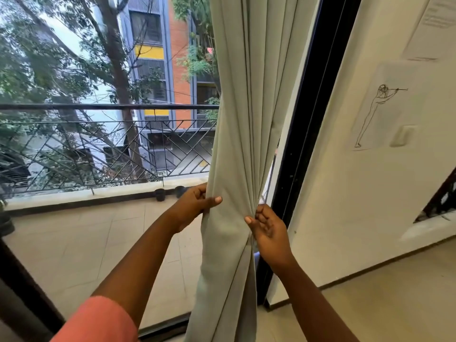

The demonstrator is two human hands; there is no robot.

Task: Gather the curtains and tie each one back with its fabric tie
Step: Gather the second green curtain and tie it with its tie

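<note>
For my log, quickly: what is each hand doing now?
Left hand: closed on the curtain.
Right hand: fingers curled at the curtain's right side; grip cannot be told.

The tiled balcony floor (74, 243) is carrying two small dark pots (160, 194) beside the railing's curb.

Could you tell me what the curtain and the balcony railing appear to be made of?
The curtain looks like a matte, pale grey-green woven fabric, falling in soft folds where the hands gather it. The balcony railing seems to be dark painted metal: thin, straight bars in a geometric pattern.
</note>
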